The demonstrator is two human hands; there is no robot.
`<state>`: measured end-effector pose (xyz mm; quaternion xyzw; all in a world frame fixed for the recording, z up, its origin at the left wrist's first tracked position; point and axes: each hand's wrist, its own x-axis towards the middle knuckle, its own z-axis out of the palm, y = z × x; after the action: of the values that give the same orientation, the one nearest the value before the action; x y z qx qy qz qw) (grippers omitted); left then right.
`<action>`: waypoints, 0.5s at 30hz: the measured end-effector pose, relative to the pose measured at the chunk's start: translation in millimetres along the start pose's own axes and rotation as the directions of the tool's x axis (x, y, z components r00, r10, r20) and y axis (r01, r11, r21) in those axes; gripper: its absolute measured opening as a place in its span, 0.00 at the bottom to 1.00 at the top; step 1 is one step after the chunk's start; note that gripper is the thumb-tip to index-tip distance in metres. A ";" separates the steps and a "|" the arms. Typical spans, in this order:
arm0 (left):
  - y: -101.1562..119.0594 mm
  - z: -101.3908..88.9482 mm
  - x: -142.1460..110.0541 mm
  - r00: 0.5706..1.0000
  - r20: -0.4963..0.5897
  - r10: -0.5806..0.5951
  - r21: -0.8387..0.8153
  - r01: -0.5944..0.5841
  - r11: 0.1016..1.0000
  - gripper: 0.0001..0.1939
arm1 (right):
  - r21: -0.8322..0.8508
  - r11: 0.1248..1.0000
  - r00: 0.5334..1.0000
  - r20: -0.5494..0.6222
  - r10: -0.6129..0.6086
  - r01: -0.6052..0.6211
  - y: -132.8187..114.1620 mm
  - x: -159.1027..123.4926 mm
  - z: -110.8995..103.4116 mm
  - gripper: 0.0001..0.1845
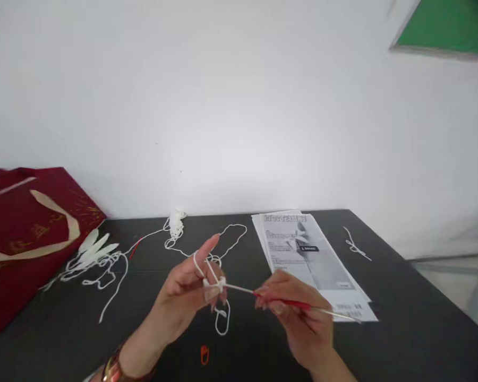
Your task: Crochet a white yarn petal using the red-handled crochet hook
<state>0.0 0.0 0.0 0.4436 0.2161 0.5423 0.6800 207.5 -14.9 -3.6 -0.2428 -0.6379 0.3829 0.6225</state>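
Observation:
My left hand (189, 292) pinches a small piece of white crochet work (219, 285) between thumb and fingers. White yarn (199, 265) loops over its raised index finger, and a loose loop hangs below. My right hand (295, 307) grips a crochet hook (298, 304) with a red handle and metal ends. The hook's tip reaches left into the stitches at my left fingertips. From the left hand the yarn runs back over the table to a white yarn ball (176, 223) near the wall.
On the black table (143, 313), printed sheets (314, 249) lie at right, with a short white yarn piece (354, 244) beyond. White crocheted leaf-like pieces (97, 249) with loose tails lie left, by a dark red bag (35, 233). An orange stitch marker (204, 354) lies in front.

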 end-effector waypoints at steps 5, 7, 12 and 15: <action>-2.2 -1.6 1.2 0.994 0.061 -0.096 -0.080 0.101 0.992 0.33 | 0.145 0.982 0.992 -0.003 0.123 -0.121 5.1 -2.3 -3.6 0.07; -2.7 -2.5 1.1 0.987 0.093 -0.129 -0.114 0.139 0.984 0.34 | 0.220 0.960 0.984 -0.004 0.177 -0.172 6.7 -1.9 -3.2 0.07; -4.3 -2.2 0.9 0.970 0.170 -0.171 -0.174 0.201 0.964 0.34 | 0.306 0.921 0.968 0.007 0.252 -0.241 7.0 1.3 -2.2 0.07; -6.1 -1.7 1.5 0.957 0.207 -0.201 -0.194 0.242 0.951 0.34 | 0.330 0.910 0.966 0.022 0.258 -0.250 6.2 2.5 -3.4 0.06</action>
<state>2.4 1.9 -5.7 0.3878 0.1399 0.4391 0.7982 209.5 -8.7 -7.2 -0.2202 -0.5211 0.5592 0.6060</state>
